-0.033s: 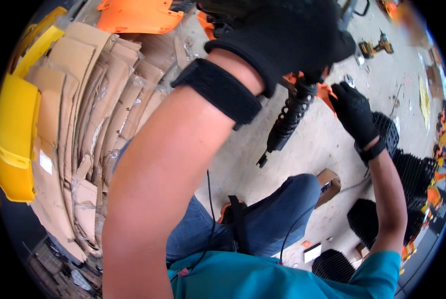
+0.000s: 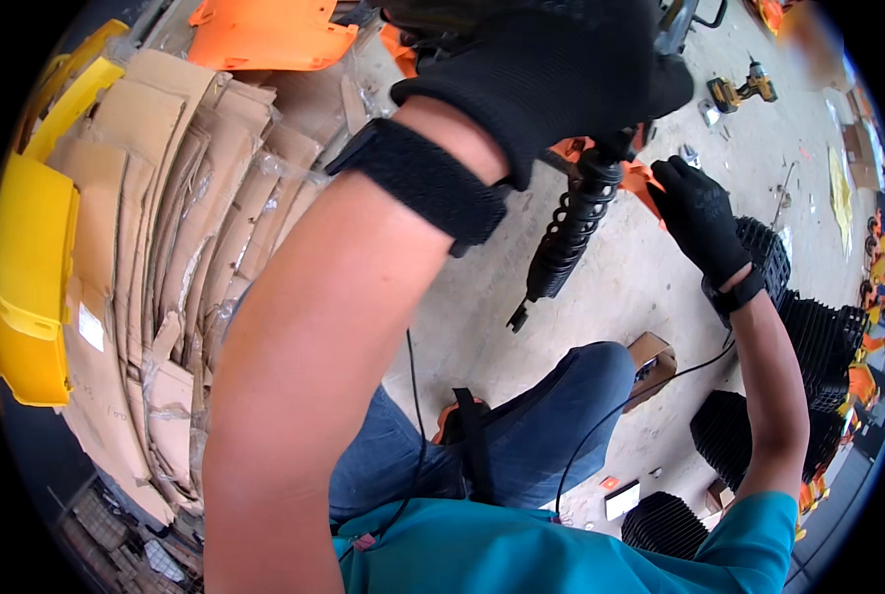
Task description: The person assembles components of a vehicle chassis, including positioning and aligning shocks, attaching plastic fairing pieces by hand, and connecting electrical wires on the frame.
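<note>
Black gloves [image 2: 551,69]; black coil shock absorber [image 2: 569,233]; orange panel [image 2: 264,35]; yellow panels [image 2: 27,277]; brown cardboard [image 2: 165,218]; blue jeans [image 2: 522,436]; teal shirt [image 2: 561,554].

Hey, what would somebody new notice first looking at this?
The black-gloved left hand fills the top centre, gripping the upper end of a black coil-spring shock absorber. The gloved right hand reaches toward it from the right. Flattened cardboard and yellow panels line the left.

Your left glove [image 2: 551,74] hides the shock absorber's [image 2: 569,233] top end, and its fingers run past the picture's upper edge. Your right glove's [image 2: 698,220] fingertips vanish behind orange parts [image 2: 640,180].
</note>
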`<state>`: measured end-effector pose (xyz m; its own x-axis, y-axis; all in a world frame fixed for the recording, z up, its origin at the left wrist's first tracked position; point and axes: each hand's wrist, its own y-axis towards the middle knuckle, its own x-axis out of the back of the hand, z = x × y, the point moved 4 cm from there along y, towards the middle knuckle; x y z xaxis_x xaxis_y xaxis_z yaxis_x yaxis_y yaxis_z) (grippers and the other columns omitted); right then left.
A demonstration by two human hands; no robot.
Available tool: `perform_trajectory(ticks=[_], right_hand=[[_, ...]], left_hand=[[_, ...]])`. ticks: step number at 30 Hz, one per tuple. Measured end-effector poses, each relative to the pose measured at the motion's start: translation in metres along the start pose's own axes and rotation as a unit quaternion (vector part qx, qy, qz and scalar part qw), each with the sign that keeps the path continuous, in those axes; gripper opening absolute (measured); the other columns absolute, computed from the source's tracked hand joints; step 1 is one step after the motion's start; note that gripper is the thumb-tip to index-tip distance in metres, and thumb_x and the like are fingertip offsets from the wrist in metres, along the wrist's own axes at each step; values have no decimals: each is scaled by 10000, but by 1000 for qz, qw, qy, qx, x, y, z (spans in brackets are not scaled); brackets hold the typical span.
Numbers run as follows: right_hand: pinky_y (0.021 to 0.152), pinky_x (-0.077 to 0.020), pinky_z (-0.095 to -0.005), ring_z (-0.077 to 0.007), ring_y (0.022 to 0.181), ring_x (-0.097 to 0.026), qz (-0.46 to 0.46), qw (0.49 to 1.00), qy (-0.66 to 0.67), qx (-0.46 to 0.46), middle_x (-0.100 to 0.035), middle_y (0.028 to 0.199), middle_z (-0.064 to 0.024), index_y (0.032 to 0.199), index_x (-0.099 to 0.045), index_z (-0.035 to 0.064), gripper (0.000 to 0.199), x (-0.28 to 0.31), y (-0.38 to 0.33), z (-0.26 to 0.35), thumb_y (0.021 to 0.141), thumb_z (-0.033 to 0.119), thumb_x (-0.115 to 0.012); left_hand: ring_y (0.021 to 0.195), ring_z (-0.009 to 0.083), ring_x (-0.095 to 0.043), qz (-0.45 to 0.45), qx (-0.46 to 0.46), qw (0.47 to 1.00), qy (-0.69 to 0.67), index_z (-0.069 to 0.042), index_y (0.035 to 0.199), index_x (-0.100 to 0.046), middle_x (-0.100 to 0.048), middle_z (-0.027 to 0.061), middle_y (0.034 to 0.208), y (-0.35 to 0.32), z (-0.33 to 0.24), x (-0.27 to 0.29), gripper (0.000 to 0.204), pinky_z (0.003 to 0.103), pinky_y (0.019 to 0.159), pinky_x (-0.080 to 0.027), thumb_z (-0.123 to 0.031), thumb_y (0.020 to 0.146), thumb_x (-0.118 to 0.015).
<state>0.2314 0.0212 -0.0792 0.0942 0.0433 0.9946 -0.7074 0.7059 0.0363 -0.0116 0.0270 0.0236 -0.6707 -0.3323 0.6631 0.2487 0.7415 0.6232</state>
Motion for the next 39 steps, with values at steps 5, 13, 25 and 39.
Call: perform_trajectory(ticks=[5,13,25,39], right_hand=[[708,-496,-409,-339,824,-606,-23,998,-39,52,-576,884,-141,980,-609,48,136,-6,3,-3,858,104,-630],[788,-536,-397,-367,911,-638,66,997,-26,16,-643,1026,-188,1121,-628,36,260,2,-3,-7,863,72,-641],[739,-515,-388,-335,860,-625,20,999,-15,-21,-615,928,-129,1062,-630,73,208,6,-1,-1,864,134,-649],[918,-489,-328,-201,1074,-603,-109,865,366,-325,-631,1198,-113,1345,-506,24,510,-38,-41,113,888,137,-704]], left_hand=[[626,338,-619,-103,-116,985,71,-16,728,-623,-600,184,650,-10,-2,-3,271,460,585,-478,-275,809,-633],[658,364,-614,51,13,996,-68,46,728,-601,-607,215,690,2,7,3,391,436,616,-486,-325,840,-650],[683,371,-608,59,41,996,-56,46,824,-602,-599,221,693,-3,3,4,482,448,648,-463,-432,867,-651],[764,291,-675,100,91,987,89,-107,838,-764,-726,132,832,8,-27,-24,370,528,672,-436,-443,815,-610]])
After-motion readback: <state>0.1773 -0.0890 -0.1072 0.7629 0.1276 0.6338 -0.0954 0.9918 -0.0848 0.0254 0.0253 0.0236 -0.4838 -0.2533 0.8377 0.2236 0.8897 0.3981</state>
